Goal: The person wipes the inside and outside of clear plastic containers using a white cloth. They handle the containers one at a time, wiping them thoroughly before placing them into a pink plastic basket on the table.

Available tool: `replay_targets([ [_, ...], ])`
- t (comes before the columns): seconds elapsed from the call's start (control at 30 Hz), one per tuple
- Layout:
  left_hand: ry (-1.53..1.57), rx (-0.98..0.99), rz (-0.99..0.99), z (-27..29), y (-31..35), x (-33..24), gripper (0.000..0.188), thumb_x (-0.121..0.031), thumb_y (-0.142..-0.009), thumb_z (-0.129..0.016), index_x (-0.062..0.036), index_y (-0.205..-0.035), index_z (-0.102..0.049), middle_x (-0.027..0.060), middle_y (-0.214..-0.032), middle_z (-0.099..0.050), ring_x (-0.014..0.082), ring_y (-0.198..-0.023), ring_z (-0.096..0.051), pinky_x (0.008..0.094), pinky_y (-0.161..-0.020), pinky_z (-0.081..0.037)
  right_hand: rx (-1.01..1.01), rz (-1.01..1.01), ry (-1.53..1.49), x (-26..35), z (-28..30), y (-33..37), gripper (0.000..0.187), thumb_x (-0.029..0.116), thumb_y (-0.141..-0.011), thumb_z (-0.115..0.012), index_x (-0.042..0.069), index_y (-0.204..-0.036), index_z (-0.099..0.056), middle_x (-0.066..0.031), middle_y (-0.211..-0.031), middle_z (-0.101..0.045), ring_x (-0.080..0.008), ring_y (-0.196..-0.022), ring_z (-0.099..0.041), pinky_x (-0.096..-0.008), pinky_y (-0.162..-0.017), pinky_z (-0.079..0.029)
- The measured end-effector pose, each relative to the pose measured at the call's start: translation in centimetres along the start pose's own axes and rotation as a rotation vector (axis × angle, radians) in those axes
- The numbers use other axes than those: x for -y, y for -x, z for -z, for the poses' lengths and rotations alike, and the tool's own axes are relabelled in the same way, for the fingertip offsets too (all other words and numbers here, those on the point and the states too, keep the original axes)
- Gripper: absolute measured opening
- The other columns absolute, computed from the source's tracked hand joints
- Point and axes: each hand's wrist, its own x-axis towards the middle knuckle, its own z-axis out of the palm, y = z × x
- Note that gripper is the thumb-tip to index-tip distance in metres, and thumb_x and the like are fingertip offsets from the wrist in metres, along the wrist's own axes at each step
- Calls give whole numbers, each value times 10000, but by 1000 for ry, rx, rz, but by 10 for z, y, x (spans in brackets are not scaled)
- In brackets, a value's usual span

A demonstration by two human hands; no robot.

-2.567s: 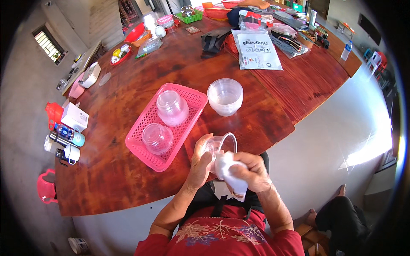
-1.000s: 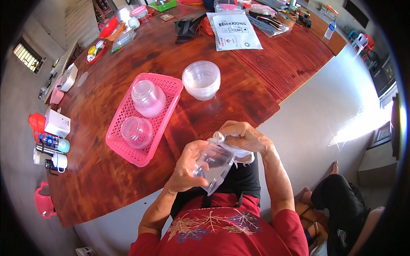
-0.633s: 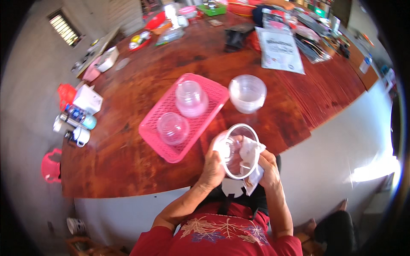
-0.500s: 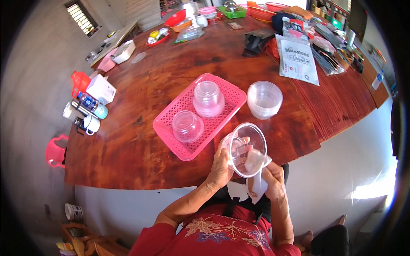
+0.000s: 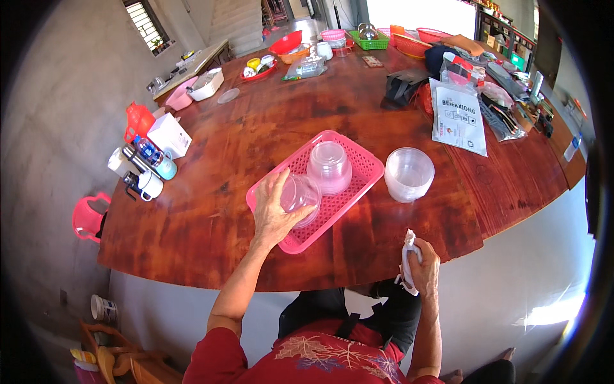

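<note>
My left hand [image 5: 275, 208] is wrapped round a clear plastic bowl [image 5: 302, 193], turned upside down in the near left part of the pink perforated basket [image 5: 295, 243]. Behind it in the same basket stands a stack of clear bowls [image 5: 329, 169], also upside down. Over the table's front edge, my right hand [image 5: 423, 267] is closed on a crumpled white cloth [image 5: 408, 259]. A further stack of clear bowls [image 5: 409, 174] rests upright on the wood, right of the basket.
Bottles, mugs and a white box [image 5: 169, 136] stand along the left side of the wooden table [image 5: 192, 224]. A grey-white plastic mailing bag [image 5: 458, 118] and mixed items lie at the right back. Red basins [image 5: 284, 42] and a green basket [image 5: 369, 42] sit at the far edge.
The clear bowl that both hands held near the table's edge is no longer there. My left hand has moved to the basket; my right hand has drawn aside with the cloth.
</note>
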Motion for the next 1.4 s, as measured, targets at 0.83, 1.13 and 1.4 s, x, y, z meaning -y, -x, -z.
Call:
replay_targets([
  [0.83, -35, 209, -650, -125, -59, -108, 550, -232, -743, -756, -48, -1219, -549, 116, -1266, -493, 316, -1231, -417, 467, -1016, -361, -270, 107, 340, -24, -11, -22, 207, 159, -788, -607, 72, -976, -607, -139, -879, -619, -346, -762, -630, -436, -650, -515],
  [1.13, -76, 486, -613, -177, -74, -127, 159, -263, -863, -631, -116, -914, -668, 21, -917, -667, 203, -942, -599, 412, -883, -328, -337, 162, 339, -23, -11, -23, 155, 122, -757, -612, 64, -901, -602, -119, -785, -602, -316, -727, -624, -418, -628, -511],
  [1.4, 21, 432, -544, -175, -77, -120, 203, -308, -871, -625, -119, -912, -686, 19, -928, -695, 185, -902, -616, 421, -881, -319, -342, 166, 352, -20, -11, -22, 168, 117, -759, -610, 58, -916, -598, -125, -793, -600, -315, -727, -624, -417, -628, -507],
])
